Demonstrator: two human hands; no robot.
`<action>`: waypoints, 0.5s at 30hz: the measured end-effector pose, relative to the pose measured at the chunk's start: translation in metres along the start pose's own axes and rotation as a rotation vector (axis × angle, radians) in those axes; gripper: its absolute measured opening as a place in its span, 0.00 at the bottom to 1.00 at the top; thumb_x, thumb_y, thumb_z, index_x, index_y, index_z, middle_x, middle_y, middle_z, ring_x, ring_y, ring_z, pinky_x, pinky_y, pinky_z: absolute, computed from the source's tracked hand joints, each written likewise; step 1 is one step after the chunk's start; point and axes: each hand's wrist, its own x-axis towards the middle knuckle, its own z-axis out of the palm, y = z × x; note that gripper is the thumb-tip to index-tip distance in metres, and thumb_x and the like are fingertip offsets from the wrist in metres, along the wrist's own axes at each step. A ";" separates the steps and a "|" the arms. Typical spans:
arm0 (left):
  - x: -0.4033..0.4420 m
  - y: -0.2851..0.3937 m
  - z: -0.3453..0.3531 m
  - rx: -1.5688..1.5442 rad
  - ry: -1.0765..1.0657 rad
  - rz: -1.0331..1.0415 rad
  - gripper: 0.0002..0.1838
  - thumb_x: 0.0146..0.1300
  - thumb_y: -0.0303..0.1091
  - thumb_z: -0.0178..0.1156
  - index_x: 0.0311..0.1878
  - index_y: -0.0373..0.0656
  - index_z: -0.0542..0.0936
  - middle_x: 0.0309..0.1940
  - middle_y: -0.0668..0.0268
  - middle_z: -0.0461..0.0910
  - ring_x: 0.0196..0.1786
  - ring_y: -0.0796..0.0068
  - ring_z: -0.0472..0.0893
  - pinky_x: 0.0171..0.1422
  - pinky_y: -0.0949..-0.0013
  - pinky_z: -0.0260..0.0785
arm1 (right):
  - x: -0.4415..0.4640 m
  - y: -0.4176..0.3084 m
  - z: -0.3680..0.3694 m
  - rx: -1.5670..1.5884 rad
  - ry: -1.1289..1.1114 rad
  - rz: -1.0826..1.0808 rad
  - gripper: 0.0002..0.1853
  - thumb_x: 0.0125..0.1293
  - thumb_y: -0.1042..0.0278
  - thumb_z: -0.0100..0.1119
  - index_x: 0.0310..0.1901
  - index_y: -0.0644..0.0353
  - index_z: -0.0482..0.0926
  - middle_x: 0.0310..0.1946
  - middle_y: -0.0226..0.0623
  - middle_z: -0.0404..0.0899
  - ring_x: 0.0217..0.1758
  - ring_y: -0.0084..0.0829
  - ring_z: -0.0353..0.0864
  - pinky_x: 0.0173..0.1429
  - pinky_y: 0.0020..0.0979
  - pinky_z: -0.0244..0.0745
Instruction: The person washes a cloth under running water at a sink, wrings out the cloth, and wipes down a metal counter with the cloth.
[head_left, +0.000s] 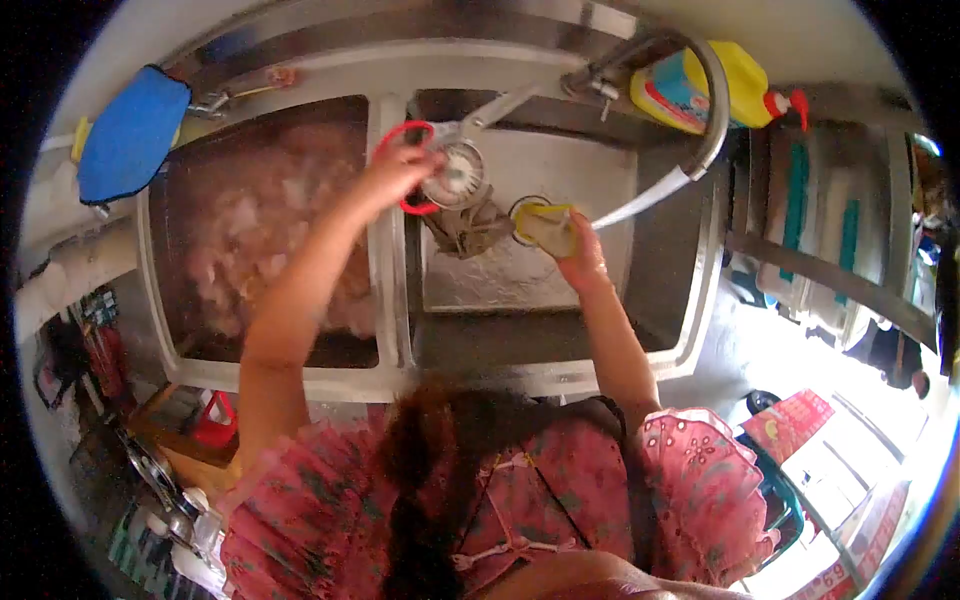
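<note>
The right hand (580, 248) was closed around a yellow-edged sponge (548, 228) over the right basin (590, 175). Pale pink pieces (270, 230) lay in the left basin (330, 352). The left hand (403, 172) gripped red-handled scissors (474, 124), its fingertips at a round metal strainer (460, 174) above the right basin. Farther back were a curved tap (718, 95) and a yellow bottle (738, 82).

pink grn-print top (580, 470) | ruffled slvs (310, 490), R w/ eyelets (665, 432) | dk strap (641, 490)
</note>
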 end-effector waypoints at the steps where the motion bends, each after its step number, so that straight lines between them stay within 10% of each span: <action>1: -0.004 0.002 0.027 -0.022 -0.014 0.039 0.19 0.59 0.48 0.54 0.39 0.39 0.79 0.31 0.65 0.79 0.36 0.76 0.74 0.42 0.72 0.65 | -0.008 0.004 0.007 -0.005 0.050 0.045 0.20 0.60 0.55 0.50 0.49 0.57 0.68 0.47 0.37 0.71 0.50 0.31 0.71 0.53 0.36 0.67; 6: -0.020 -0.004 0.136 -0.279 -0.280 -0.225 0.17 0.61 0.44 0.53 0.38 0.38 0.78 0.35 0.67 0.76 0.37 0.79 0.74 0.39 0.73 0.66 | -0.030 0.030 0.007 -0.227 -0.034 0.001 0.18 0.59 0.59 0.54 0.49 0.55 0.71 0.41 0.30 0.76 0.44 0.26 0.75 0.51 0.28 0.69; 15: -0.032 -0.010 0.165 -0.056 -0.294 -0.051 0.17 0.61 0.44 0.53 0.35 0.38 0.78 0.24 0.67 0.70 0.29 0.79 0.69 0.32 0.72 0.61 | -0.063 0.017 -0.038 -0.330 0.032 0.037 0.18 0.57 0.70 0.53 0.50 0.65 0.70 0.41 0.32 0.76 0.42 0.23 0.73 0.48 0.26 0.68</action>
